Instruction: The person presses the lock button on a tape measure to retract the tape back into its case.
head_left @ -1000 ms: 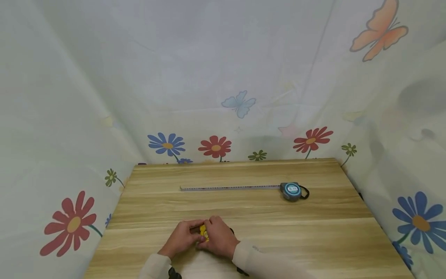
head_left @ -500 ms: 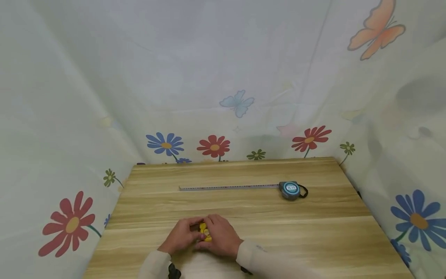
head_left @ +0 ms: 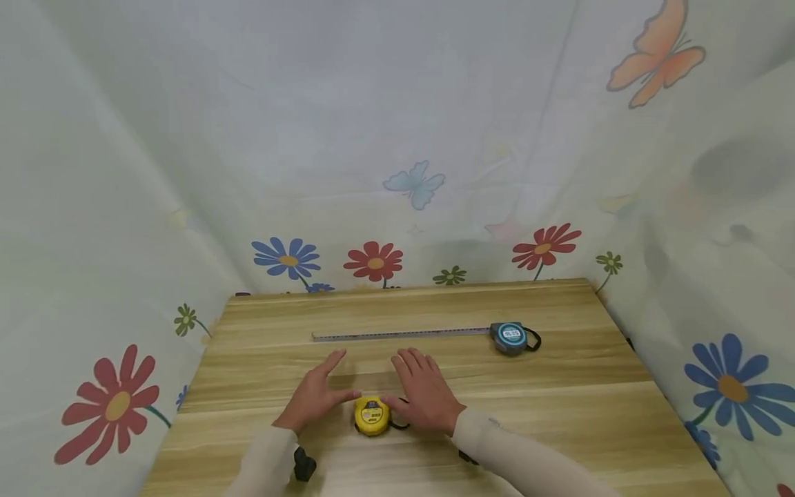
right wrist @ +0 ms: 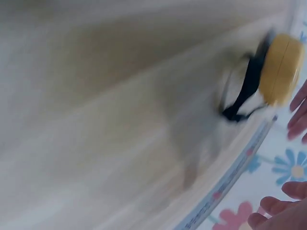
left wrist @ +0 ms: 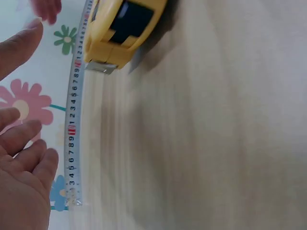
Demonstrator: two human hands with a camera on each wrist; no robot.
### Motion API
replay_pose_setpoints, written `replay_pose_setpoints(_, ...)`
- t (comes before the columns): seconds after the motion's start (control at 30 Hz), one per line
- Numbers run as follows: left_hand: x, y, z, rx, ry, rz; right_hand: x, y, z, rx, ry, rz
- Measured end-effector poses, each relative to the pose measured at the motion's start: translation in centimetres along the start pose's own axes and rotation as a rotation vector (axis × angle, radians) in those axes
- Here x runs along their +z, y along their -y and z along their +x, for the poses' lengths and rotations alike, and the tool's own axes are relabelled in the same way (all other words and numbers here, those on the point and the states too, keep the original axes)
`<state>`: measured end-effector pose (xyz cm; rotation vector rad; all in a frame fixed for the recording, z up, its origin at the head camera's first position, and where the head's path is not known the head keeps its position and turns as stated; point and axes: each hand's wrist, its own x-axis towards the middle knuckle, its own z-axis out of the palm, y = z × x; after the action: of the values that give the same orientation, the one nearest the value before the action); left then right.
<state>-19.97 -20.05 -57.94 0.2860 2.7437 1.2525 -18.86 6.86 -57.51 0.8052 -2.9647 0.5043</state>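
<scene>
A yellow tape measure (head_left: 372, 415) with a black wrist strap lies on the wooden table between my hands, its blade retracted apart from the metal end hook (left wrist: 100, 67). My left hand (head_left: 315, 396) is spread to its left, the thumb tip close by the case. On the other side my right hand (head_left: 427, 393) has its fingers extended, the thumb near the case and over the strap (right wrist: 247, 88). Neither hand grips anything. Farther back lies a grey and blue tape measure (head_left: 511, 338) with its blade (head_left: 404, 335) pulled out to the left.
The wood-grain table (head_left: 559, 428) is enclosed at the back and sides by a pale cloth (head_left: 310, 138) printed with flowers and butterflies. A dark wrist device (head_left: 304, 464) shows by the left sleeve.
Both hands have released the yellow tape measure and spread apart, leaving it on the table. The grey and blue tape measure stays in place, while the whole view has shifted slightly.
</scene>
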Motion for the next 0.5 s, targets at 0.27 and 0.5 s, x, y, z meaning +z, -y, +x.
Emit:
replay_pose_setpoints(0.27,-1.4,0.5,2.0,-0.026,-0.035,0.035,-2.1,-3.9,0.6,0.112,-0.068,-0.042)
replay_pose_setpoints(0.5,-2.4,2.2,3.8,-0.07,-0.076,0.082,-3.5,-7.5,0.5,0.172,-0.116,-0.054)
